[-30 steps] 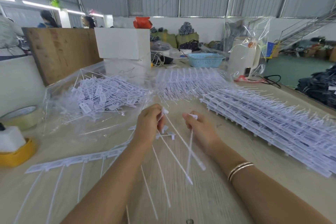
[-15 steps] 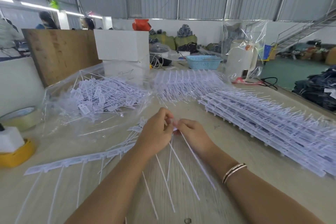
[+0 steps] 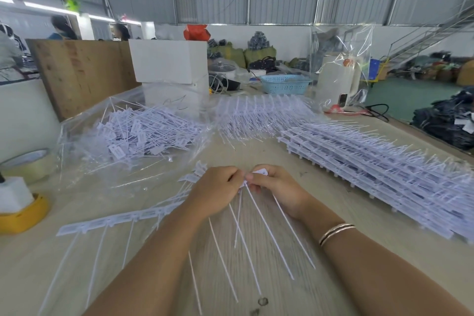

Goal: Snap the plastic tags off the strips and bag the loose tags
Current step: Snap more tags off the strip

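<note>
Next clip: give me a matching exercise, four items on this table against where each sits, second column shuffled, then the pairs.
Things:
1. bag of loose tags
2. stacked strips
3. tape roll
4. blue basket

Places:
A. far end of the table
B. along the right side
C. left edge, near the yellow dispenser
D. left of centre, beyond the hands

Pairs: 1-D, 2-B, 3-C, 4-A
</note>
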Tool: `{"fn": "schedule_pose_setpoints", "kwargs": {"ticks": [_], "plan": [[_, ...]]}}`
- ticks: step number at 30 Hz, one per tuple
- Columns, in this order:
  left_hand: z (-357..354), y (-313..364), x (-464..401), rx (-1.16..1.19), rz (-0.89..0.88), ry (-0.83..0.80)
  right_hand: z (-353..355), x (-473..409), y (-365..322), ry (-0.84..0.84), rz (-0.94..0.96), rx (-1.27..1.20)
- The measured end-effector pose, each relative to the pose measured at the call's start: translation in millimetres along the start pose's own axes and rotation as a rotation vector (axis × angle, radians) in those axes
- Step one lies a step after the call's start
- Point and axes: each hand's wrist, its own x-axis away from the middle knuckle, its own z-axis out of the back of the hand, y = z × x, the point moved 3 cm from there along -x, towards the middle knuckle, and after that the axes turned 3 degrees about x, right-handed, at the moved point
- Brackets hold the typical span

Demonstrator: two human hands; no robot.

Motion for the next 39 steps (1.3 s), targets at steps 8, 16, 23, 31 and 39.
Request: {"fn": "schedule_pose_setpoints", "kwargs": {"ticks": [8, 16, 23, 31, 39], "plan": [[3, 0, -4, 0.441, 0.034, 0.042, -5, -1, -4, 0.177, 0.153, -0.144], [6, -2, 1, 0.245, -0.042, 0.124, -2, -6, 6, 0.285, -0.034, 0.292], [3, 1, 3, -0.092, -0.148, 0.127, 4, 5, -5, 0.394, -0.055, 0.171], [5, 4, 4, -0.116, -0.128, 0.186, -2, 4, -4, 0.167, -0.046, 0.132], [7, -3, 3, -0.131, -0.065, 0.133, 4, 2, 1, 0.143, -0.007, -0.023]]}}
